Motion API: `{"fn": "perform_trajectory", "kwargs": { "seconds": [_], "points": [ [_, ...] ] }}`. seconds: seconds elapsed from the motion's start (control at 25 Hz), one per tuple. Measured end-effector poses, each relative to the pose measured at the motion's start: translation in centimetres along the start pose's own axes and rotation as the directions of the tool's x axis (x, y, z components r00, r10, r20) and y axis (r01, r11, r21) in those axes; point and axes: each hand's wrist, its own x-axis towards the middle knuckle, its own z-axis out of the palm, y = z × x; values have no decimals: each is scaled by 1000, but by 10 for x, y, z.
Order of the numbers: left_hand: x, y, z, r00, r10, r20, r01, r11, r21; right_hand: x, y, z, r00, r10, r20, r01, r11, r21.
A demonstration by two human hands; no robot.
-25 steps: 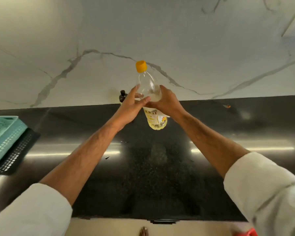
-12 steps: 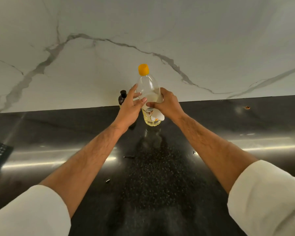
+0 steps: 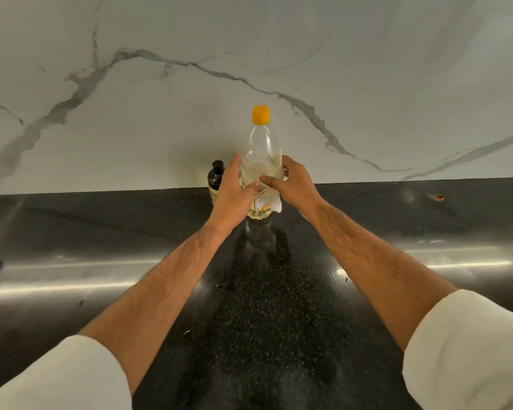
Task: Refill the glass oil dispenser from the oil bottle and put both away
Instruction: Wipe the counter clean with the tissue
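since a second ago i have set the oil bottle [image 3: 261,161] down upright at the counter's [image 3: 397,220] far edge by the wall [image 3: 160,113], both hands wrapped round it: left hand [image 3: 234,193], right hand [image 3: 293,187]. dispenser [image 3: 215,179] stands just left, touching distance; open counter lies near me.
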Motion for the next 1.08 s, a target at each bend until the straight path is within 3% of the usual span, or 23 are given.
{"fn": "perform_trajectory", "kwargs": {
  "seconds": [0.16, 0.24, 0.32, 0.4, 0.52, 0.6, 0.8, 0.96, 1.08],
  "points": [
    [-18, -7, -2, 999, -32, -25, 30, 997, -65, -10, -2, -4, 983, 85, -162, -68, 992, 108],
    [-42, -7, -1, 997, -32, -64, 24, 992, -120, -27, 1, -11, 943, 214, -254, -130, 942, 309],
    [-78, -9, 3, 996, -57, -63, 46, 986, -161, -63, 10, -15, 928, 334, -165, -183, 795, 578],
    [-115, -13, 11, 988, -150, 35, 154, 962, -227, -117, 15, -14, 939, 345, 11, -256, 676, 691],
    [-162, -10, 21, 906, -304, 294, 401, 837, -371, -188, 13, -11, 933, 331, 140, -340, 686, 644],
    [-189, -11, 26, 878, -338, 340, 459, 795, -396, -219, 11, -14, 922, 368, 120, -365, 721, 590],
    [-227, -2, 33, 908, -388, 159, 419, 835, -356, -260, 11, -30, 892, 445, 81, -411, 724, 554],
    [-245, 21, 38, 918, -373, 136, 397, 852, -340, -280, 6, -43, 869, 480, 121, -457, 682, 571],
    [-265, 34, 46, 897, -435, 78, 436, 840, -324, -295, 9, -52, 882, 446, 151, -459, 745, 484]
  ]
}}
